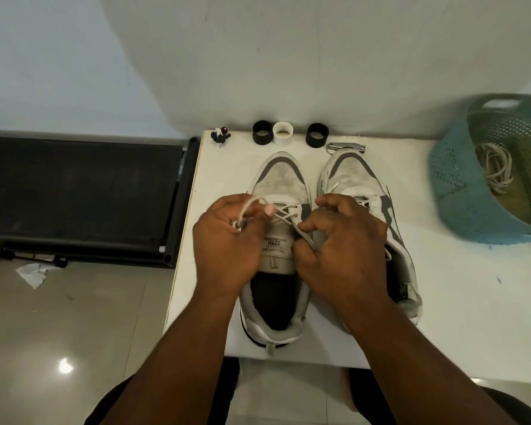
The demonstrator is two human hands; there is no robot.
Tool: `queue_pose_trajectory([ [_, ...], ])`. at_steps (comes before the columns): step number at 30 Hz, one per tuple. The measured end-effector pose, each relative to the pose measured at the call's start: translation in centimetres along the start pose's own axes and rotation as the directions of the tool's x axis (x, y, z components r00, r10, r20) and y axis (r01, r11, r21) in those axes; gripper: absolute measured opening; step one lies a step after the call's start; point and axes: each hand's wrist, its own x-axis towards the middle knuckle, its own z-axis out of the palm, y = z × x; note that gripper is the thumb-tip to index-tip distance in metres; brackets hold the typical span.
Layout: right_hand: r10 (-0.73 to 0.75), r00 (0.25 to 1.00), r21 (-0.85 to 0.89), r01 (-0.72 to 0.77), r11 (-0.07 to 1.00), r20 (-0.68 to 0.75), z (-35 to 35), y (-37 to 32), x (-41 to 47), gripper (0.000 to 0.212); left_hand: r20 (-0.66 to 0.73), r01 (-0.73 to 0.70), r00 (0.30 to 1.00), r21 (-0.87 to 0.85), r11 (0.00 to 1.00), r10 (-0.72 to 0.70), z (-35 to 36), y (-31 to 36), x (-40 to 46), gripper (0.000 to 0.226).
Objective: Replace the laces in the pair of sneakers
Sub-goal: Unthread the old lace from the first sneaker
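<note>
Two white and grey sneakers stand side by side on the white table (460, 302), toes pointing away from me. Over the left sneaker (281, 179), my left hand (227, 240) grips one end of its pale lace (284, 211) at the left eyelets. My right hand (341, 237) pinches the other lace end beside the tongue. The lace crosses a few times above the tongue label. The right sneaker (353, 170) is partly hidden behind my right hand; a lace tip shows on its upper.
A teal perforated basket (454, 191) at the right holds a bundle of loose laces (497, 167). Along the table's back edge stand two black rings (262, 133), a white ring (282, 133), a small dark figurine (219, 137) and a metal tool (345, 147). A black treadmill (80, 194) lies left.
</note>
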Motion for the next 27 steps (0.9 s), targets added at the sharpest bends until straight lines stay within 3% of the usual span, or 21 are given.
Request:
queue_pose_trajectory([
  [1, 0.001, 1.000, 0.009, -0.001, 1.000, 0.000, 0.0, 0.1, 0.0, 0.022, -0.093, 0.136, 0.984, -0.142, 0.980, -0.150, -0.3, 0.3, 0.4, 0.009],
  [3, 0.000, 1.000, 0.017, 0.000, 1.000, -0.001, 0.1, 0.1, 0.0, 0.021, -0.181, 0.384, 0.849, -0.435, 0.814, -0.497, -1.2, 0.6, 1.3, 0.011],
  [5, 0.001, 1.000, 0.009, -0.001, 1.000, -0.005, 0.2, 0.1, 0.0, 0.021, -0.233, 0.442, 0.758, -0.503, 0.742, -0.610, -1.7, 0.0, 2.0, 0.011],
  [7, 0.005, 1.000, -0.008, -0.005, 1.000, -0.004, 0.2, 0.0, 0.0, 0.021, -0.320, 0.367, 0.825, -0.323, 0.872, -0.466, -1.8, 0.0, 1.6, 0.058],
  [9, 0.007, 1.000, -0.025, -0.007, 1.000, 0.004, 0.1, -0.2, 0.0, 0.021, -0.262, 0.039, 0.964, -0.055, 0.998, -0.052, -1.5, -0.1, 0.7, 0.079],
  [10, 0.008, 1.000, -0.027, -0.008, 1.000, 0.005, 0.1, -0.2, 0.0, 0.021, -0.129, -0.113, 0.984, 0.062, 0.992, 0.120, -1.0, -0.1, 0.3, 0.075],
  [11, 0.006, 1.000, -0.025, -0.006, 1.000, 0.001, 0.1, -0.2, 0.0, 0.021, 0.010, -0.189, 0.982, 0.152, 0.970, 0.190, -0.5, -0.2, -0.1, 0.067],
  [13, -0.006, 1.000, -0.015, 0.006, 1.000, -0.016, 0.1, -0.3, 0.0, 0.022, 0.194, -0.229, 0.965, 0.277, 0.933, 0.179, 0.0, -0.6, -0.5, 0.050],
  [18, -0.006, 1.000, -0.016, 0.005, 1.000, -0.018, 0.2, -0.1, 0.1, 0.022, 0.101, -0.274, 0.962, 0.313, 0.909, 0.255, 0.0, -0.4, -0.9, 0.013],
  [19, -0.004, 1.000, -0.013, 0.004, 1.000, -0.019, 0.2, -0.1, 0.1, 0.023, 0.084, -0.232, 0.973, 0.284, 0.930, 0.217, 0.0, -0.3, -0.8, 0.008],
  [21, -0.004, 1.000, 0.000, 0.004, 1.000, -0.024, 0.2, 0.1, 0.1, 0.023, 0.023, 0.012, 1.000, 0.056, 0.998, -0.013, -0.1, 0.1, -0.3, 0.005],
  [23, -0.006, 1.000, 0.011, 0.006, 1.000, -0.029, 0.2, 0.2, 0.1, 0.022, -0.071, 0.304, 0.938, -0.302, 0.904, -0.339, -0.7, 0.4, 0.7, 0.008],
  [25, -0.009, 1.000, -0.017, 0.009, 1.000, -0.021, 0.1, 0.0, 0.2, 0.021, -0.159, 0.411, 0.845, -0.415, 0.811, -0.510, -1.5, -0.2, 1.7, 0.008],
  [27, -0.031, 0.999, -0.085, 0.032, 0.996, 0.021, -0.2, -0.3, 0.3, 0.032, -0.187, 0.440, 0.837, -0.330, 0.835, -0.515, -1.7, -0.8, 1.7, 0.056],
])
